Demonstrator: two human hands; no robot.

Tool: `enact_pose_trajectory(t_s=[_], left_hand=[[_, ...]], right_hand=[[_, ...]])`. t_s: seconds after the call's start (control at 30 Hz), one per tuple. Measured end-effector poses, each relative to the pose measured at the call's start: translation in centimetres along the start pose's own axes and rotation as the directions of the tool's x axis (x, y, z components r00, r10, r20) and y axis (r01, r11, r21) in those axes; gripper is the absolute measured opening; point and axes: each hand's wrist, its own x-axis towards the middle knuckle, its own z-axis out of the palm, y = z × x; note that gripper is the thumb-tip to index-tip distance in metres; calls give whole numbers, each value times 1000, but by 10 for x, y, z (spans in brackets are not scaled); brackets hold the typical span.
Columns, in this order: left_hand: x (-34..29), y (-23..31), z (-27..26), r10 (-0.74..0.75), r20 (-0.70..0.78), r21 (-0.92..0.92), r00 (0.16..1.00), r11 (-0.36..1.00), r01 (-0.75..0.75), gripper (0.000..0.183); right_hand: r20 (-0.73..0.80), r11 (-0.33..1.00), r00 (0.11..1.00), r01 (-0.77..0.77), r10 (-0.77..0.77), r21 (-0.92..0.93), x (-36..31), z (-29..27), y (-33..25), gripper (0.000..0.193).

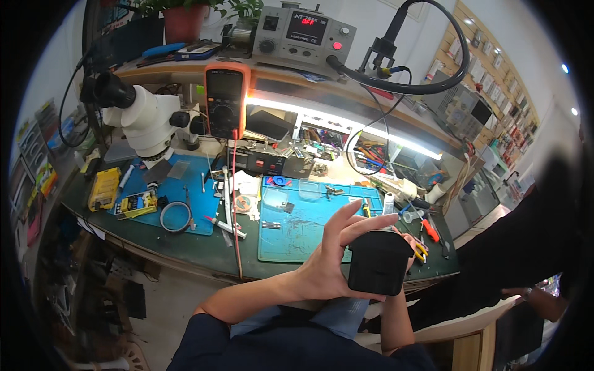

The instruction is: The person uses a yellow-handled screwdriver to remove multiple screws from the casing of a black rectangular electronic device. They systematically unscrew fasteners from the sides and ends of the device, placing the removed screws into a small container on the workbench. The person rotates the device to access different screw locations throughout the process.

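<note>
In front of my body, above the bench's front edge, I hold up a black boxy plastic piece (378,264) with rounded corners; its kind does not show. My left hand (325,263) grips its left side, thumb low and under it, the upper fingers stretched up past its top. Most of my right hand (410,242) is hidden behind the piece. Only a bit of it shows at the right edge, close to yellow-handled pliers (421,251). Behind the hands lies a blue work mat (291,238) with small clear plastic boxes (275,198) on it.
A microscope (145,117) stands over a second blue mat (201,216) at left. An orange multimeter (226,99) leans at the shelf, its red lead (235,204) hanging across the bench. A soldering station (303,37) sits above. At right lies a red-handled screwdriver (430,230); a dark-clothed person (501,247) is close by.
</note>
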Motion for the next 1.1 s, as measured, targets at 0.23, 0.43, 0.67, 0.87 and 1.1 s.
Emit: enact_pose_trajectory(t_s=[0.23,0.43,0.67,0.87,1.1], left_hand=[[9,30,-22,-185,112,292,976,945,146,125],[-30,25,-82,-398,59,442,915,832,334,107],[-81,16,-79,-267,-140,352,954,887,300,108],[-76,-47,-33,-352,-93,545,931,765,344,101],[-74,-78,13,-621,-100,704,777,508,496,86]], right_hand=[[-116,981,992,-64,43,-181,-3,3,1,22],[-265,994,964,10,-39,-108,-24,37,-2,27],[-218,905,884,376,-414,-198,0,94,-60,24],[-83,636,684,619,-725,-462,33,104,-142,20],[348,161,513,711,-785,-685,11,149,-182,15]])
